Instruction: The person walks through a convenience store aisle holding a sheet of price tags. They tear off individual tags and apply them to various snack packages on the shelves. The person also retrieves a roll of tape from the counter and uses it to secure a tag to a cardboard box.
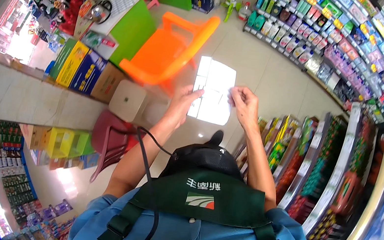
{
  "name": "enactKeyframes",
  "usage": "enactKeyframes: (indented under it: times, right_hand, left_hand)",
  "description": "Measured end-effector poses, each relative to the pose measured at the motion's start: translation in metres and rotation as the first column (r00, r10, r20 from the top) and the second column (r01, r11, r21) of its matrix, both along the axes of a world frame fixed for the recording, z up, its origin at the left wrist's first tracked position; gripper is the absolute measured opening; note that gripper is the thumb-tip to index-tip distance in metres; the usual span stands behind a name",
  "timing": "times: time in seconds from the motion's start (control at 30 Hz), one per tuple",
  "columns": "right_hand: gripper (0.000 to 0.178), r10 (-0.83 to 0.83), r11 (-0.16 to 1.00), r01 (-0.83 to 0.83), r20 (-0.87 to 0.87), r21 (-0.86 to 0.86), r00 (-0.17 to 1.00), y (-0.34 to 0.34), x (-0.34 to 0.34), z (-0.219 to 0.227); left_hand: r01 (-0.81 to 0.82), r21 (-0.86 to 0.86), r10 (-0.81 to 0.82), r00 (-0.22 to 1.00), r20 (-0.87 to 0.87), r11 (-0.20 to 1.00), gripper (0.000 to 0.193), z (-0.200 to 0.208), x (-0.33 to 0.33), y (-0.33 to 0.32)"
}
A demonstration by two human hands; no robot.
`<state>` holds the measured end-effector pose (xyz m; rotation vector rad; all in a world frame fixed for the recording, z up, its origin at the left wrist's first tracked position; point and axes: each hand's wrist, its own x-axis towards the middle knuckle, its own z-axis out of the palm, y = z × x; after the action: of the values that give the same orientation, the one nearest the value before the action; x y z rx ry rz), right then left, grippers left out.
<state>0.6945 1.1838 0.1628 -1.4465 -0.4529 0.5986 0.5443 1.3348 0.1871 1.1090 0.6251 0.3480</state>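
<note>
A bright white flat sheet is held out in front of my body above the tiled floor. A line like a fold runs down it near its left side, and glare washes out most of its surface. My left hand grips the left edge, thumb on top and the other fingers mostly hidden beneath. At the right edge my right hand has thumb and forefinger pinched together, its other fingers curled. A black cable hangs over my left side, across the dark green apron.
An orange chair stands ahead to the left, beside a green-sided desk with a metal kettle. Cartons, a pale square-topped stool and a dark red chair lie left. Stocked shelves curve along the right.
</note>
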Motion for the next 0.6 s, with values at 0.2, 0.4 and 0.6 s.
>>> enactKeyframes:
  times: [0.2, 0.4, 0.6]
  right_hand:
    - [0.017, -0.085, 0.996, 0.085, -0.010, -0.014, 0.996, -0.018, 0.156, 0.001]
    - [0.017, -0.117, 0.991, 0.111, -0.084, -0.076, 0.990, 0.029, 0.266, -0.026]
    - [0.017, 0.011, 0.992, -0.013, -0.018, -0.126, 1.000, 0.122, 0.407, -0.032]
  left_hand:
    - [-0.017, -0.100, 0.027, 0.994, 0.106, 0.995, 0.023, -0.011, 0.124, 0.025]
    - [-0.019, -0.112, 0.030, 0.995, 0.098, 0.994, 0.020, -0.027, 0.235, 0.077]
    - [-0.147, -0.200, 0.172, 0.979, 0.113, 0.969, 0.021, -0.050, 0.345, 0.153]
